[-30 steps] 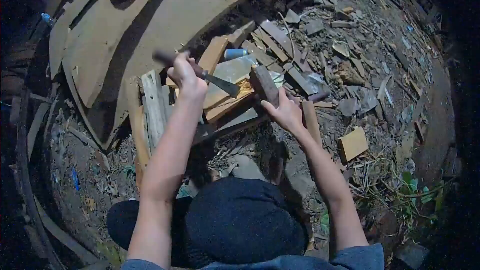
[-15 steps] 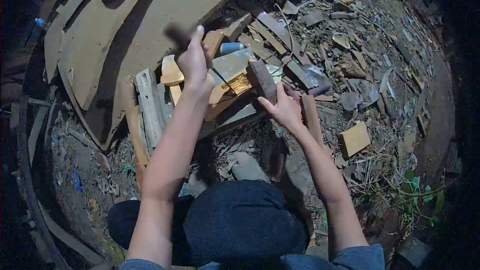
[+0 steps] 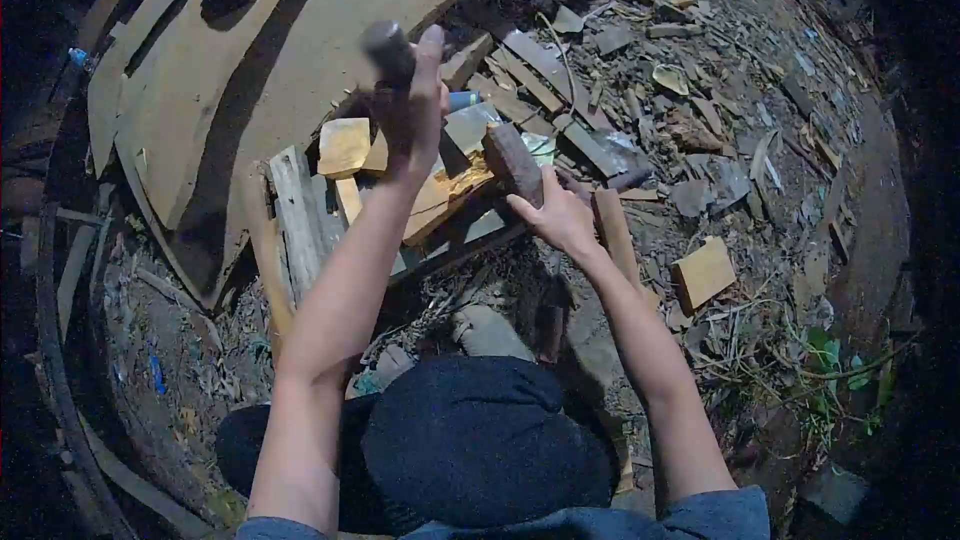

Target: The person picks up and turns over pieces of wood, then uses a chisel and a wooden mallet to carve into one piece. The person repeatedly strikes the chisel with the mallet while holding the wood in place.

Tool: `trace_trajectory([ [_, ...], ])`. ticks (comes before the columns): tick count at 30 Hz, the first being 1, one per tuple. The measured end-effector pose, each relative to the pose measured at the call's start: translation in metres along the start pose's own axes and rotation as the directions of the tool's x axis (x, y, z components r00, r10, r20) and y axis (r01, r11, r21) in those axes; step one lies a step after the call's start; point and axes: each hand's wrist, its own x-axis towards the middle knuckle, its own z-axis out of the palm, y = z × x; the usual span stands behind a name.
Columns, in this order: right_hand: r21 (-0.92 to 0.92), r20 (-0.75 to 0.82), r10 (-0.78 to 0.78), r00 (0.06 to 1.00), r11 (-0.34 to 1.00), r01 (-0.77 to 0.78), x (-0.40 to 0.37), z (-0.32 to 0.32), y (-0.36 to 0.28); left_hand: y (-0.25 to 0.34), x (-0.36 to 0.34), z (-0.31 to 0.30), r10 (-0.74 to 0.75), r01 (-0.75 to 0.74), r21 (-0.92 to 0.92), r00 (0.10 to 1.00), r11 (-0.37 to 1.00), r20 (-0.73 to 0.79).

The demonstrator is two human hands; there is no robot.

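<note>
My left hand (image 3: 428,115) is closed round the thick dark handle (image 3: 392,60) of a tool, raised above the wood; the tool's working end is hidden or blurred. My right hand (image 3: 560,212) grips a dark brown block of wood (image 3: 513,160) by its near end. Beside that block lies a piece of wood with a rough, freshly cut yellow face (image 3: 462,180), over other timber. A pale square wood block (image 3: 344,146) sits to the left of my left hand. Behind my left wrist, a blue cylinder (image 3: 465,100) shows in part.
Large curved boards (image 3: 300,70) lean at the upper left. A weathered plank (image 3: 298,205) stands left of the work. Wood chips and scraps (image 3: 700,130) cover the ground at right, with a loose yellow block (image 3: 705,273) and green leaves (image 3: 825,360). My knee (image 3: 490,440) is in front.
My left hand has moved up and to the right with the dark-handled tool, which now stands more upright. My right hand stays on the brown block, almost unmoved.
</note>
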Motion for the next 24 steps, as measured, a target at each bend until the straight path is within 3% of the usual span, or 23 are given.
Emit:
trace_trajectory([
  [2, -0.023, -0.024, -0.01, 1.0, 1.0, 0.009, -0.002, -0.002, -0.002, -0.001, -0.004, 0.002, 0.022, -0.024, 0.065, 1.0, 0.998, 0.02],
  [5, 0.001, -0.02, -0.007, 1.0, 1.0, 0.007, -0.001, -0.002, -0.002, -0.007, -0.006, 0.001, 0.091, -0.091, 0.016, 0.996, 0.996, 0.021],
  [12, -0.004, -0.021, -0.026, 0.999, 1.0, 0.026, 0.0, 0.0, 0.0, -0.013, -0.014, 0.003, 0.068, -0.068, 0.028, 0.998, 0.997, -0.008],
  [15, 0.019, 0.022, -0.003, 1.0, 1.0, 0.002, 0.0, -0.003, -0.001, -0.017, -0.014, 0.004, 0.152, -0.153, 0.11, 0.988, 0.982, 0.016],
  [21, 0.011, -0.016, -0.026, 1.0, 1.0, 0.027, 0.0, 0.001, 0.001, -0.017, -0.014, 0.011, 0.076, -0.073, -0.05, 0.996, 0.996, 0.051],
  [23, 0.025, -0.02, -0.032, 0.999, 0.999, 0.032, 0.001, 0.002, 0.003, -0.024, -0.012, 0.011, 0.253, -0.262, 0.116, 0.964, 0.958, 0.088],
  [24, 0.026, -0.022, -0.031, 0.999, 0.999, 0.032, 0.002, 0.001, 0.004, -0.028, -0.011, 0.011, 0.254, -0.263, 0.116, 0.963, 0.958, 0.09],
])
